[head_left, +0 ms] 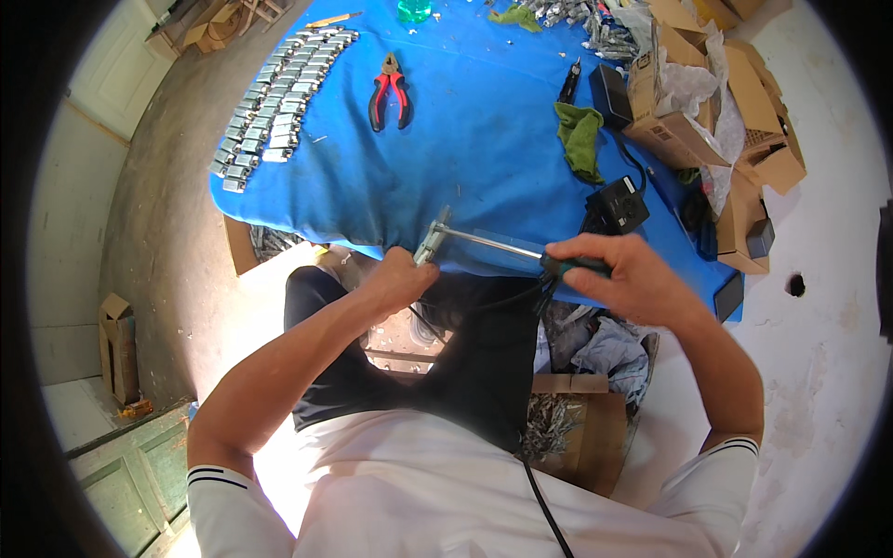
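My left hand [398,281] is closed round the lower end of a small silvery metal part [432,240] at the near edge of the blue-covered table. My right hand [619,274] grips the dark handle of a screwdriver [498,245], its long shaft pointing left. The screwdriver's tip meets the upper part of the metal piece; whether it sits in a screw is too small to tell. Beyond my hands lie pliers with red and black handles [390,93]. Rows of similar metal pieces [270,102] are lined up at the table's far left.
Right of the pliers lie a green cloth [580,139], a black box [610,96] and a black power adapter [618,205] with cables. Open cardboard boxes [665,126] crowd the right edge. A heap of metal parts [567,11] lies at the back. Below the table stands a carton [595,437] of metal pieces.
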A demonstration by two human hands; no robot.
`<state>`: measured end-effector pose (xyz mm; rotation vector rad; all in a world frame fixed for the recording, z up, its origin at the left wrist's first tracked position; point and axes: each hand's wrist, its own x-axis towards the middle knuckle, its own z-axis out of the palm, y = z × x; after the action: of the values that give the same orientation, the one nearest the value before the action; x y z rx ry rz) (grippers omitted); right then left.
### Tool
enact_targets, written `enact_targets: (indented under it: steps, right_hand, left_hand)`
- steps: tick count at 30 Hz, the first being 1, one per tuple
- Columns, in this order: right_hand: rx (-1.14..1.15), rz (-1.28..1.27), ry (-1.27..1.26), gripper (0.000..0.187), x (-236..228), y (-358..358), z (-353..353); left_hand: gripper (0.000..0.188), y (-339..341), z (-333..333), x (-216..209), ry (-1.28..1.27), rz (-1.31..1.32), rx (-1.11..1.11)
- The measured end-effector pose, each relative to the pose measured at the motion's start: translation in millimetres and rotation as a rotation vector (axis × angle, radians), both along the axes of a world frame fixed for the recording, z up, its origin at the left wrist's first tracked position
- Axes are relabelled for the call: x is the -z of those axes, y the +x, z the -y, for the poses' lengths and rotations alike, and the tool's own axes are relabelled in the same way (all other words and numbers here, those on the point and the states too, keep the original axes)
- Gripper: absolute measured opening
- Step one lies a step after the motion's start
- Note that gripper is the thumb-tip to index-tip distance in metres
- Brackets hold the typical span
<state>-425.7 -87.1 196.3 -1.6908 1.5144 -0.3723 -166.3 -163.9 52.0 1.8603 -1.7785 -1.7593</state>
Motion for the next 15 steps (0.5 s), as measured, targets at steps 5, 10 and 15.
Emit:
enact_targets:
  steps: [5,10,15]
  right_hand:
    - [0.232,0.136,0.02,0.034,34,31,-44]
    - [0.528,0.515,0.228,0.035,63,69,-73]
    - [0.822,0.99,0.457,0.032,86,99,-91]
  left_hand:
    - [0.035,-3,-7,20,-0.123,-0.14,-0.182]
    - [0.03,-13,-22,12,0.336,-0.44,-0.469]
    - [0.031,-10,-20,17,0.153,-0.405,-0.407]
